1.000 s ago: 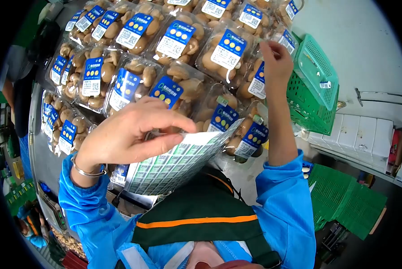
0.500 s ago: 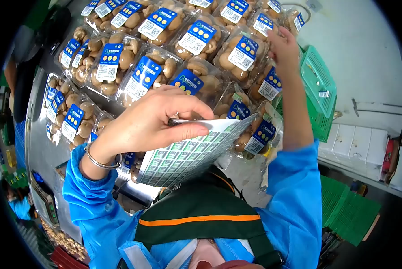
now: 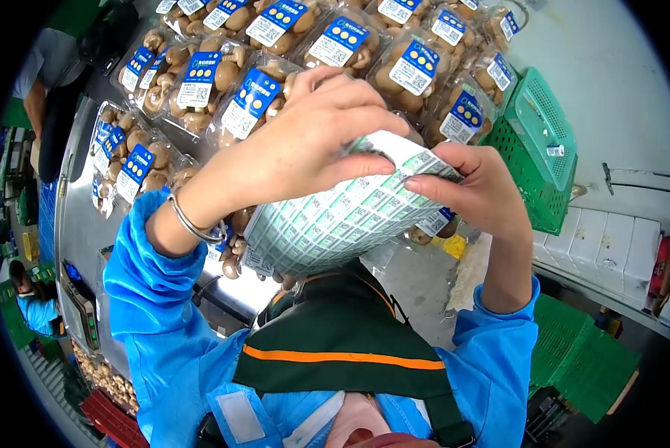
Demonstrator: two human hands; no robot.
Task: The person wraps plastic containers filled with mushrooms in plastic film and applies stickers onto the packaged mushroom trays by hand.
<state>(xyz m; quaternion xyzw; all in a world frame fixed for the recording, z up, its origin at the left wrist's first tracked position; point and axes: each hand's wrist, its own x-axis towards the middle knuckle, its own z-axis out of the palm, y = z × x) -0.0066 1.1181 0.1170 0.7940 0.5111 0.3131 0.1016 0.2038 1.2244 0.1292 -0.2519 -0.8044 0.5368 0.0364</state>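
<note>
My left hand [image 3: 320, 145] grips a sheet of stickers [image 3: 327, 224] by its top edge, thumb on the printed side. The sheet is white with rows of small green-and-black labels, and it curves in front of my apron. At its upper right corner my right hand [image 3: 480, 183] pinches the edge between thumb and fingers; whether a single label is between them I cannot tell. Just beyond my hands are clear plastic packs of brown mushrooms with blue-and-white labels, such as one mushroom pack [image 3: 413, 75]. The sheet and my hands cover some nearer packs.
A light green basket [image 3: 536, 123] rests on a darker green crate [image 3: 533, 187] at the right. White boxes [image 3: 603, 246] stand beyond it. Another person's arm [image 3: 36, 112] shows at the far left, above the metal table's edge. A scale [image 3: 81, 306] lies at lower left.
My right hand has come down from the far mushroom packs to the sheet's corner and now grips it. My left hand has lifted and shifted right with the sheet.
</note>
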